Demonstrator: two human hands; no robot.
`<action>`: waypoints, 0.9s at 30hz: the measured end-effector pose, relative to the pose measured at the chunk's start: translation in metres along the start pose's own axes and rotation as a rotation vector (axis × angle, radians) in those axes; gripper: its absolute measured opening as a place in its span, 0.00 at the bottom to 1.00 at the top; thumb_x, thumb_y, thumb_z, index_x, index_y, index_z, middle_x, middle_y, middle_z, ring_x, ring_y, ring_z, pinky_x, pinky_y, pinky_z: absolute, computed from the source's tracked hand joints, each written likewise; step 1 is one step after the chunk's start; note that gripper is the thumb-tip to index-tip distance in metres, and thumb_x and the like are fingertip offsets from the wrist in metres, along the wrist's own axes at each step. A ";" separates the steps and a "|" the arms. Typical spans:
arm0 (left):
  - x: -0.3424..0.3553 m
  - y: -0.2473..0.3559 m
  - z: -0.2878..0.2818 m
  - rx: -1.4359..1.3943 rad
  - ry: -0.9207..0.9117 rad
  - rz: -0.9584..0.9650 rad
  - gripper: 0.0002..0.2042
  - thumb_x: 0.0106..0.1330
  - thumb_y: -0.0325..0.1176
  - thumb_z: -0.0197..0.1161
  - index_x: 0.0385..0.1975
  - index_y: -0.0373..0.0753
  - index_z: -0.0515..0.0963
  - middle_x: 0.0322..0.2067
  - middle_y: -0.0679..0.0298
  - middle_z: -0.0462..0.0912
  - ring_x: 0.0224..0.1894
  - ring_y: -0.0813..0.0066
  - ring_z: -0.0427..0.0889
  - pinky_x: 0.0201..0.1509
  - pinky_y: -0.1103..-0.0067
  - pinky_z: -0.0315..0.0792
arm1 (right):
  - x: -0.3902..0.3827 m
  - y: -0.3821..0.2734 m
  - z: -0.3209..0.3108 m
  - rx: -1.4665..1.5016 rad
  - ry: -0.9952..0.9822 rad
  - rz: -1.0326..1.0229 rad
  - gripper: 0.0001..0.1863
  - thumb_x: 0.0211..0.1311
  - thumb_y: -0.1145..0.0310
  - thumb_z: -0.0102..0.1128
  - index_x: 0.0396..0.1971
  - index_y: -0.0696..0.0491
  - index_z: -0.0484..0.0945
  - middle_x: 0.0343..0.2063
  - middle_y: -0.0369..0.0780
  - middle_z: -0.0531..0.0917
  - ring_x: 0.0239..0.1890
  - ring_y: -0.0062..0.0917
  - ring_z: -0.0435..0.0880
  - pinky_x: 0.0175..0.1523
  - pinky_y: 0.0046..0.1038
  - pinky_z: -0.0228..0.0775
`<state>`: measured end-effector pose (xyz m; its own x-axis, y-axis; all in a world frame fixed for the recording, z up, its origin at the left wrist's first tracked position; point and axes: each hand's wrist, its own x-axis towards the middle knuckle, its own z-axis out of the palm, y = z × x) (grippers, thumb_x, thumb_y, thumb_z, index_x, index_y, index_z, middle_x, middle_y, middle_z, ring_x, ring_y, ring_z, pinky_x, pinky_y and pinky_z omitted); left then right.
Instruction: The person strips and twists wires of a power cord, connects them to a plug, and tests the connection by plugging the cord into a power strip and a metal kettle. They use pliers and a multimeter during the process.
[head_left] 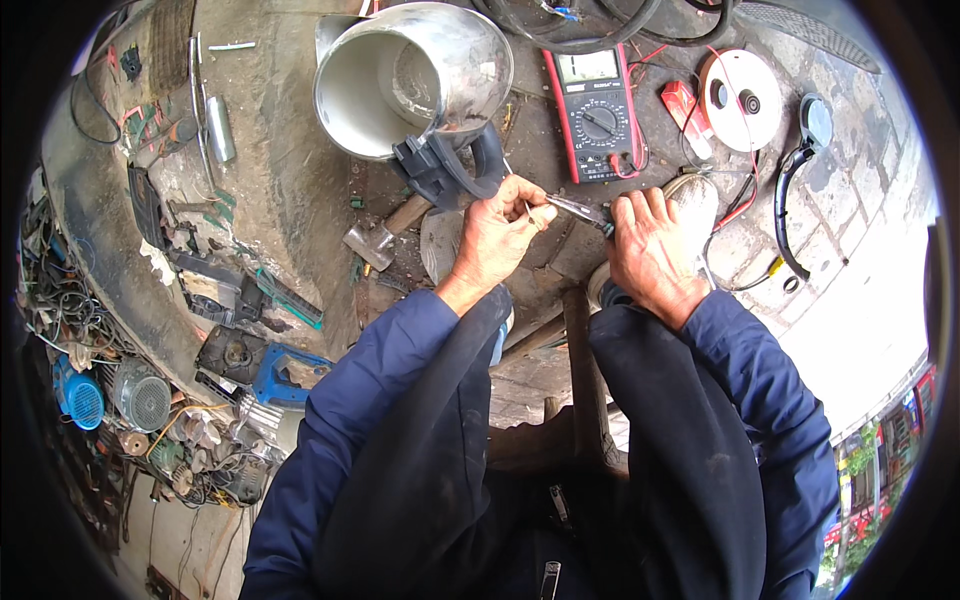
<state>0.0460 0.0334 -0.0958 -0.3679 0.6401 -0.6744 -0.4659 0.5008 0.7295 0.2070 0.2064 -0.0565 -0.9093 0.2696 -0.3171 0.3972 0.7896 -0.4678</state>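
Observation:
A metal electric kettle (468,62) lies on its side, its open mouth toward the left and its black handle (487,160) toward me. Just below that handle, my left hand (495,235) is closed in a pinch. Something thin and small is between its fingertips, too fine to name. My right hand (655,250) is wrapped round a pair of pliers (580,211) with greenish grips. The jaws point left and reach the left fingertips; whether they grip anything is hidden.
A red-and-black multimeter (598,115) lies beyond my hands, near a round white kettle base (755,125) and a red-and-white box (688,115). A black curved handle piece (783,215) lies at right. A hammer (375,245) rests left of my left hand. Motors (142,398) and scrap fill the left.

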 end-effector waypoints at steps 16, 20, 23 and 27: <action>-0.003 0.000 -0.001 0.043 -0.011 0.017 0.07 0.69 0.20 0.67 0.40 0.36 0.76 0.36 0.71 0.80 0.36 0.87 0.80 0.43 0.86 0.77 | -0.004 0.003 0.008 0.195 -0.130 0.063 0.13 0.52 0.80 0.58 0.38 0.60 0.69 0.32 0.50 0.76 0.38 0.46 0.80 0.46 0.43 0.75; -0.003 -0.001 -0.001 0.037 -0.010 0.009 0.07 0.69 0.20 0.67 0.40 0.36 0.76 0.36 0.71 0.80 0.36 0.88 0.80 0.43 0.86 0.77 | -0.005 0.003 0.008 0.202 -0.155 0.070 0.13 0.51 0.80 0.58 0.38 0.60 0.69 0.32 0.50 0.76 0.38 0.46 0.80 0.46 0.43 0.75; -0.003 -0.003 -0.001 0.020 -0.008 0.027 0.07 0.68 0.20 0.67 0.41 0.36 0.76 0.36 0.71 0.80 0.36 0.87 0.80 0.43 0.85 0.77 | -0.004 0.002 0.008 0.187 -0.151 0.075 0.14 0.51 0.80 0.59 0.38 0.59 0.70 0.33 0.49 0.76 0.38 0.45 0.80 0.46 0.43 0.74; -0.003 -0.005 -0.001 -0.004 -0.002 0.003 0.07 0.68 0.20 0.67 0.41 0.36 0.76 0.36 0.70 0.80 0.36 0.86 0.80 0.42 0.85 0.78 | -0.003 0.002 0.005 0.093 -0.088 0.041 0.14 0.50 0.77 0.59 0.39 0.58 0.72 0.35 0.47 0.76 0.41 0.43 0.78 0.48 0.41 0.71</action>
<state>0.0488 0.0282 -0.0975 -0.3680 0.6426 -0.6720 -0.4677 0.4967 0.7311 0.2107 0.2045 -0.0602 -0.8794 0.2478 -0.4066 0.4472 0.7230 -0.5265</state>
